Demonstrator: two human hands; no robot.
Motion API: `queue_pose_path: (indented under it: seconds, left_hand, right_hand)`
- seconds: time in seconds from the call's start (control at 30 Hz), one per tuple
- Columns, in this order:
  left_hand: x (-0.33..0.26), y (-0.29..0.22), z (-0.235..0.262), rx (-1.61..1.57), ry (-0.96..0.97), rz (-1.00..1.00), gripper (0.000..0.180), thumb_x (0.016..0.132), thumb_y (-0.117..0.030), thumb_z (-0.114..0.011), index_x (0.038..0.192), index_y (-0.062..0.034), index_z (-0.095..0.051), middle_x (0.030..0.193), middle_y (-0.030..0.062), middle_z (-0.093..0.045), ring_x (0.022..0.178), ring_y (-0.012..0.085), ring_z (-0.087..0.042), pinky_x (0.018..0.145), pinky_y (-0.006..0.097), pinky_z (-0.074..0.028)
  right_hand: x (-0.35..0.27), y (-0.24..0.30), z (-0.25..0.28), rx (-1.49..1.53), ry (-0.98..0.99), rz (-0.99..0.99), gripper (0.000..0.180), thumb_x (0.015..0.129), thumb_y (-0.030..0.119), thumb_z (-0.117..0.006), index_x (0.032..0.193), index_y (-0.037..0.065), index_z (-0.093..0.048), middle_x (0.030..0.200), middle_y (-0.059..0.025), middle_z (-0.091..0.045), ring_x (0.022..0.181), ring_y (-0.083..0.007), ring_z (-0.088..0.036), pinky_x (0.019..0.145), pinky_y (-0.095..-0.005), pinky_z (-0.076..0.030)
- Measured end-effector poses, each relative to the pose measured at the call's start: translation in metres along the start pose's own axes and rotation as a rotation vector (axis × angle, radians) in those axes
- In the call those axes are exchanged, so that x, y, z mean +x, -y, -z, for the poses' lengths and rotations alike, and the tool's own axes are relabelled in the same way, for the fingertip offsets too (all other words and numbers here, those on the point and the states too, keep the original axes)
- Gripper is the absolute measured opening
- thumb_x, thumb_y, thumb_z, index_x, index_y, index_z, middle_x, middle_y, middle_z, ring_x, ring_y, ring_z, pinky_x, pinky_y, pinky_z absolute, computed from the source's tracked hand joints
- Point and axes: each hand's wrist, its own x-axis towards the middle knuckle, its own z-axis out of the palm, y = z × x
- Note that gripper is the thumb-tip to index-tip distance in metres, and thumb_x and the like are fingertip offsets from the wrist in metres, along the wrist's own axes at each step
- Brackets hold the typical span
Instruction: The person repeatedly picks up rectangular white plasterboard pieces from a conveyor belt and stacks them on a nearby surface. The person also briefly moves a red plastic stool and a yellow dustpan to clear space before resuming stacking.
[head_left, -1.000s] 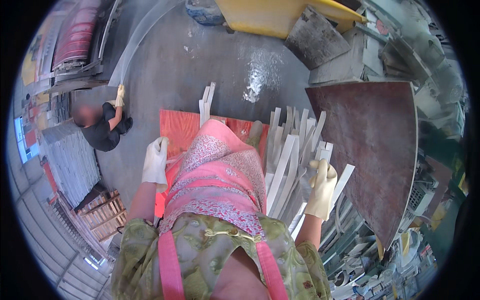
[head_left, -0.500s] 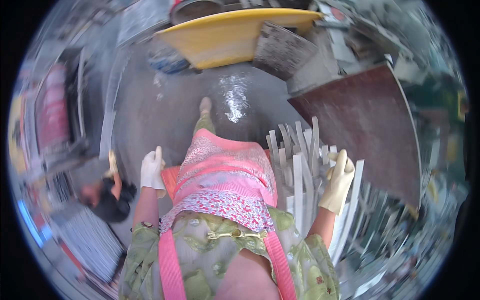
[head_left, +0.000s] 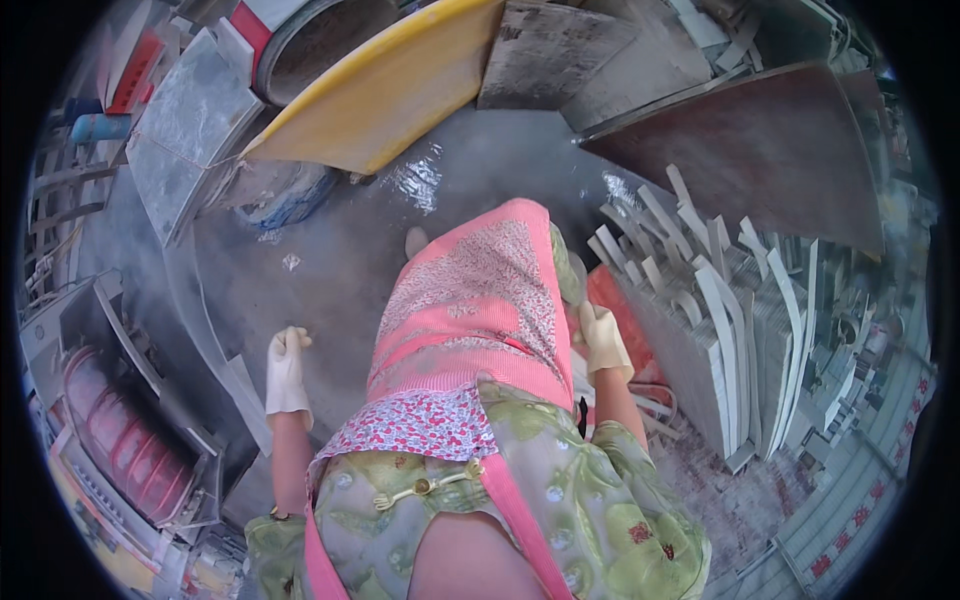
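Note:
Both hands wear pale rubber gloves. My left hand hangs out to the left of my body, its fingers curled in and nothing showing in them. Close against the right side of my pink apron is my right hand, fingers bent into a loose fist with no object visible; some fingertips are turned out of sight. To the right of that hand stand several pale stone-like strips on edge, packed in rows. A red-orange panel shows just behind the right hand.
A yellow curved panel and a grey square board stand ahead. A large dark red board leans at the right. A blue bundle lies on the wet grey floor. A machine with a red-pink drum stands left.
The view has turned and moved on; the strips now sit farther right of my right hand. That hand has come in toward the apron. My left fingers have curled. A person at left is gone from view.

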Motion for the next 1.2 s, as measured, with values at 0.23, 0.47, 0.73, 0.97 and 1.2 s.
queue_pose_path:
  seconds: [0.23,0.47,0.73,0.97,1.2]
  left_hand:
    - [0.032,-0.005,0.042,0.041,0.103,0.195,0.031,0.113,-0.038,-0.064,0.115,-0.0076,-0.069,0.093,0.0017,-0.074,0.085,0.0104,-0.064,0.083,0.028,-0.049]
    - [0.041,-0.209,-0.024,0.164,0.289,-0.066,0.038,0.113,-0.036,-0.066,0.130,-0.0023,-0.067,0.120,0.0067,-0.074,0.113,0.0138,-0.068,0.110,0.032,-0.050]
    - [0.038,-0.353,-0.145,0.431,0.374,-0.239,0.046,0.114,-0.043,-0.062,0.136,-0.0028,-0.068,0.125,0.0079,-0.073,0.122,0.0148,-0.065,0.110,0.033,-0.047]
    - [0.027,-0.459,-0.194,0.334,0.323,-0.623,0.041,0.119,-0.032,-0.056,0.137,0.0028,-0.069,0.127,0.0099,-0.074,0.128,0.0178,-0.065,0.116,0.035,-0.046]
    - [0.138,-0.551,-0.196,0.670,0.016,-1.413,0.048,0.114,-0.029,-0.061,0.148,0.0048,-0.062,0.149,0.0261,-0.065,0.143,0.0383,-0.059,0.124,0.047,-0.040]
  right_hand:
    - [-0.051,-0.033,-0.022,0.105,0.060,-0.238,0.046,0.105,0.037,-0.058,0.110,-0.003,-0.080,0.059,-0.0081,-0.061,0.048,-0.0171,-0.052,0.051,-0.0372,-0.044]
    - [-0.032,-0.108,-0.112,0.235,0.126,-0.206,0.044,0.101,0.032,-0.057,0.103,-0.006,-0.079,0.069,-0.0186,-0.073,0.055,-0.0258,-0.070,0.056,-0.0403,-0.058]
    - [-0.084,-0.202,-0.193,0.690,0.073,-0.453,0.041,0.098,0.024,-0.055,0.102,-0.012,-0.074,0.073,-0.0253,-0.075,0.056,-0.0323,-0.072,0.055,-0.0423,-0.060]
    - [-0.071,-0.160,-0.179,0.665,0.057,-0.526,0.041,0.103,0.025,-0.054,0.113,-0.010,-0.072,0.073,-0.0243,-0.074,0.057,-0.0306,-0.071,0.056,-0.0412,-0.061]
    - [-0.065,-0.098,-0.166,0.625,-0.079,-0.450,0.042,0.103,0.027,-0.055,0.112,-0.010,-0.073,0.073,-0.0220,-0.074,0.057,-0.0288,-0.072,0.052,-0.0428,-0.061]
